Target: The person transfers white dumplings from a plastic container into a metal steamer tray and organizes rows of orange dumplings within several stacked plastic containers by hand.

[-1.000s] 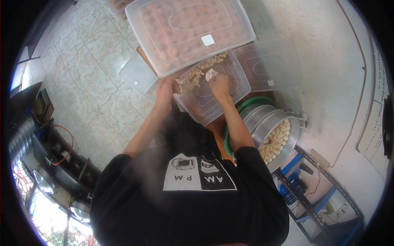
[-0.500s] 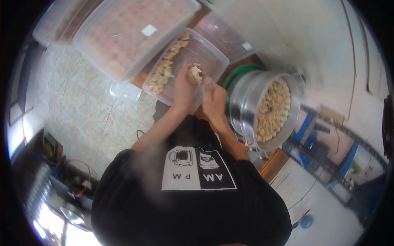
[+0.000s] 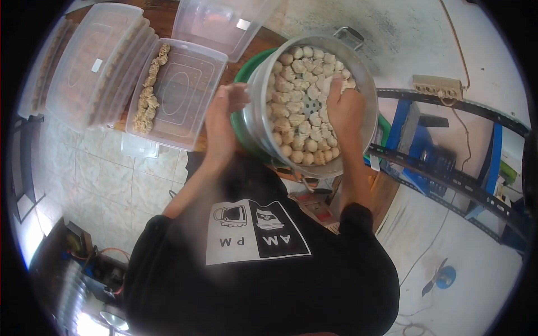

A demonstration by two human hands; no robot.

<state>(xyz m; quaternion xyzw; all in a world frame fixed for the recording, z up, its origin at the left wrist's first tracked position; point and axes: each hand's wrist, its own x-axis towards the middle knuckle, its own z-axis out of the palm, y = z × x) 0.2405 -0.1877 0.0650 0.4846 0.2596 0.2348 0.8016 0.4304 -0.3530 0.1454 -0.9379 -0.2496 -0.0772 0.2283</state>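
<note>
A: Background: wooden table (image 3: pixel 269 39); landmark, the metal steamer pot (image 3: pixel 258 120). Locate the dumplings (image 3: pixel 297 119).

B: Inside the pot, ringed around its perforated base.

A: Hand status?

B: Right hand (image 3: pixel 346 106): within the pot's right side, fingers (image 3: pixel 335 89) bent down to the dumplings; grip and opening cannot be told. Left hand (image 3: pixel 219 109): just left of the pot, fingers loosely spread, nothing visibly held.

A: Surroundings?

B: Left of the pot, a clear container (image 3: pixel 179 92) with one dumpling row (image 3: pixel 147 103); farther left, stacked containers (image 3: pixel 92 45).
</note>
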